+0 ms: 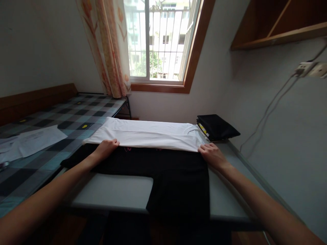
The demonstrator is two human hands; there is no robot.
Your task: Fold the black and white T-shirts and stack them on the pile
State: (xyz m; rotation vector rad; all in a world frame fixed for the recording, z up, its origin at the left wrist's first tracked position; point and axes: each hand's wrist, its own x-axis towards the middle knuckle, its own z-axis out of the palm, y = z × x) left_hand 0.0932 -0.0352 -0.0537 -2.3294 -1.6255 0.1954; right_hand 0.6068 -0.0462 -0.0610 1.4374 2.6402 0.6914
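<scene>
A white shirt [150, 134] lies lengthwise across the table, its round neckline towards the right end. Along its near edge runs black cloth [176, 173] with small pink marks, partly covered by the white; whether the two are one garment I cannot tell. One black part sticks out towards me and hangs over the table's front edge. My left hand [110, 146] is closed on the white shirt's near edge at the left. At the right end, below the neckline, my right hand [211, 153] grips the same edge.
The pale table [114, 190] meets the wall on the right. A black pouch or folder [217, 126] lies at its back right corner. On the left is a bed with a checked cover [84, 102] and papers [38, 139]. A shelf [278, 37] and plugged-in cable [265, 112] are on the right wall.
</scene>
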